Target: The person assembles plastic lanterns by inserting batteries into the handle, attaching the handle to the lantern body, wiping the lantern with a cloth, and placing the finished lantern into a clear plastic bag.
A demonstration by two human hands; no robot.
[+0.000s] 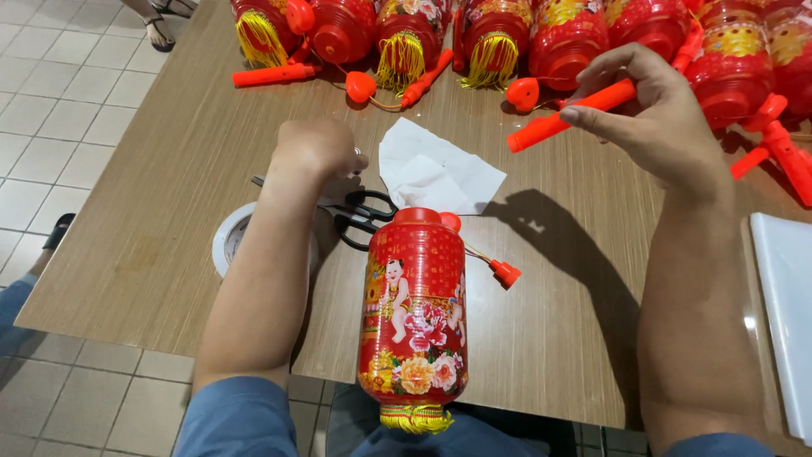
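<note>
Up at the right, the right hand (655, 118) is raised above the table (169, 220), its fingers (592, 114) pinched around an orange plastic stick (562, 118) that slants down to the left. Nearer the middle, the left hand (317, 148) is curled into a loose fist resting on the table; whether it grips anything cannot be told, though it sits right over the black-handled scissors (364, 216), whose blades poke out to its left. Just beside that hand lies a crumpled white tissue (436, 173). Close to the person, a red lantern (414, 317) printed with children and flowers lies lengthwise across the table's near edge, its yellow tassel fringe (414, 417) hanging past the edge and a thin cord running from its top to a small orange plug (506, 272). A roll of white tape (228, 237) lies partly under the left forearm. Along the far edge, a row of similar red lanterns (567, 38) with yellow tassels and orange sticks is lined up. A white board (787, 322) lies at the right edge.
</note>
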